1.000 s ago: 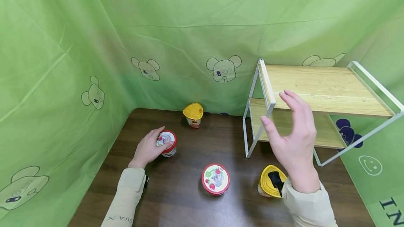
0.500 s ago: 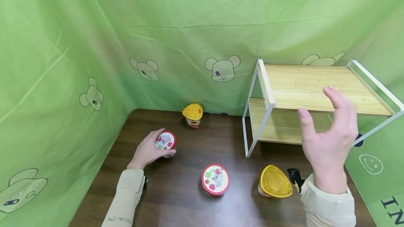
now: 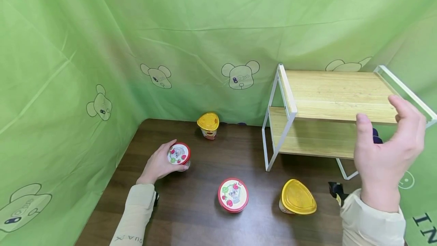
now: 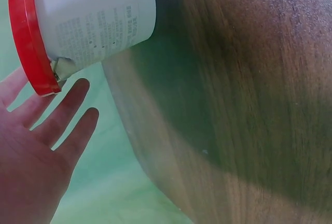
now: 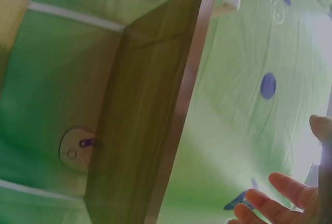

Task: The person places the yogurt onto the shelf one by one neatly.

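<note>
At the left of the head view, my left hand (image 3: 156, 165) holds a red-lidded cup (image 3: 179, 153), thumb on its near side and fingers on the far side. The left wrist view shows this white paper cup (image 4: 98, 19) from its side, strawberry print on it, fingers at the red lid (image 4: 32, 37). My right hand (image 3: 389, 156) is raised in front of the shelf's right end, thumb and fingers spread with nothing between them. A second red-lidded cup (image 3: 233, 195) stands at the middle front of the table. Left of the right wrist is a yellow-lidded cup (image 3: 298, 197).
Another yellow-lidded cup (image 3: 208, 121) stands at the table's back edge. A two-tier wooden shelf (image 3: 341, 94) with a white metal frame occupies the right back. Green printed cloth (image 3: 205, 18) hangs around the brown table (image 3: 194, 215).
My right hand has moved right, from over the near yellow-lidded cup to the shelf's right end. The left hand stays at its cup, its thumb slipping from the lid down to the side.
</note>
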{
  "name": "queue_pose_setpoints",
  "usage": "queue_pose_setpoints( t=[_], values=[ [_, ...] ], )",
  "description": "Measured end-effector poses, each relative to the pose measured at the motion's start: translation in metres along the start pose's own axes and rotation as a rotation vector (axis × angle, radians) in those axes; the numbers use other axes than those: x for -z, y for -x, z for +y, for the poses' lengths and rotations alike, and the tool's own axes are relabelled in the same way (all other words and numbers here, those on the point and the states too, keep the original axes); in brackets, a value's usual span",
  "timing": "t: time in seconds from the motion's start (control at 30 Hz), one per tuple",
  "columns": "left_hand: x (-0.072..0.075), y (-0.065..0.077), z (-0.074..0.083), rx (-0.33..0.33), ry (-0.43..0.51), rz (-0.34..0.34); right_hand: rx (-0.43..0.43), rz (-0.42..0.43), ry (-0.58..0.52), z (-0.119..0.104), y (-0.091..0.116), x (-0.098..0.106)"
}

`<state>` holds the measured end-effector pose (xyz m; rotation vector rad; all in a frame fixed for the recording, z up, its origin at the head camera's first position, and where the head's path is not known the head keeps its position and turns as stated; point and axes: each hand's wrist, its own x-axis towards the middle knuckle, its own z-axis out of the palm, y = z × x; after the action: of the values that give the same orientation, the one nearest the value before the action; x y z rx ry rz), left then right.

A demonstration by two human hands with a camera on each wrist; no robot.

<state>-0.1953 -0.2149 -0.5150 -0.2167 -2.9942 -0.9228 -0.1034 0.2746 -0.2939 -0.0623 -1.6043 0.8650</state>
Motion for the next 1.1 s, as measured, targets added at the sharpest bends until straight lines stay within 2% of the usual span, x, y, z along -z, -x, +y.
queue_pose_setpoints(
  t=[0.2,0.37,0.47,0.57,0.7,0.93,1.1],
  values=[
    [0.000,0.001,-0.001,0.005,0.023,-0.002,-0.037,-0.002,0.063,0.010,-0.007,0.008],
    [-0.002,0.001,-0.006,0.001,0.039,-0.006,-0.080,-0.070,0.157,0.038,-0.012,0.022],
    [-0.004,0.001,-0.010,-0.006,0.047,0.001,-0.180,-0.112,0.215,0.050,-0.014,0.031],
    [-0.005,0.001,-0.013,-0.006,0.059,0.004,-0.344,-0.136,0.265,0.050,-0.016,0.036],
    [-0.007,0.000,-0.016,-0.003,0.080,-0.003,-0.522,-0.174,0.304,0.050,-0.021,0.040],
    [-0.009,-0.001,-0.017,-0.008,0.125,-0.009,-0.707,-0.244,0.348,0.063,-0.032,0.048],
    [-0.009,0.000,-0.016,-0.004,0.157,-0.014,-0.873,-0.345,0.393,0.074,-0.039,0.057]
  ],
)
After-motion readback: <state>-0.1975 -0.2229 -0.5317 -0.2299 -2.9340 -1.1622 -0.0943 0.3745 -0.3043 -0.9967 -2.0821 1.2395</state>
